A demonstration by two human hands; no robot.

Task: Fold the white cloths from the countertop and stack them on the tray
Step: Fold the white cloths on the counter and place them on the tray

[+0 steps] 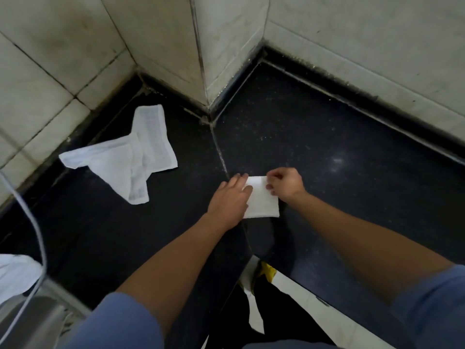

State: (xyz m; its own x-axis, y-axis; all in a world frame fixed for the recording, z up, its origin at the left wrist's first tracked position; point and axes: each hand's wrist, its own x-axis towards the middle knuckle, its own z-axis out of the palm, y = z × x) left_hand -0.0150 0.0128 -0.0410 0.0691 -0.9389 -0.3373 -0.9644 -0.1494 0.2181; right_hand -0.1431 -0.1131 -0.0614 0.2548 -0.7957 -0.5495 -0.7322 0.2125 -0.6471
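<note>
A small folded white cloth (pixel 261 201) lies on the black countertop (pixel 339 137) in front of me. My left hand (pixel 230 197) lies flat with straight fingers on the cloth's left edge. My right hand (pixel 284 183) pinches the cloth's upper right edge between curled fingers and thumb. A second white cloth (pixel 130 153), unfolded and rumpled, lies to the left near the tiled wall. More white cloth (pixel 15 273) shows at the lower left edge, on what looks like a metal tray (pixel 32 316).
Tiled walls (pixel 221 34) form a jutting corner behind the countertop. A white cable (pixel 32 222) hangs down on the left. The countertop's front edge runs diagonally at the lower right, with pale floor (pixel 314 306) and a yellow item (pixel 268 270) below it.
</note>
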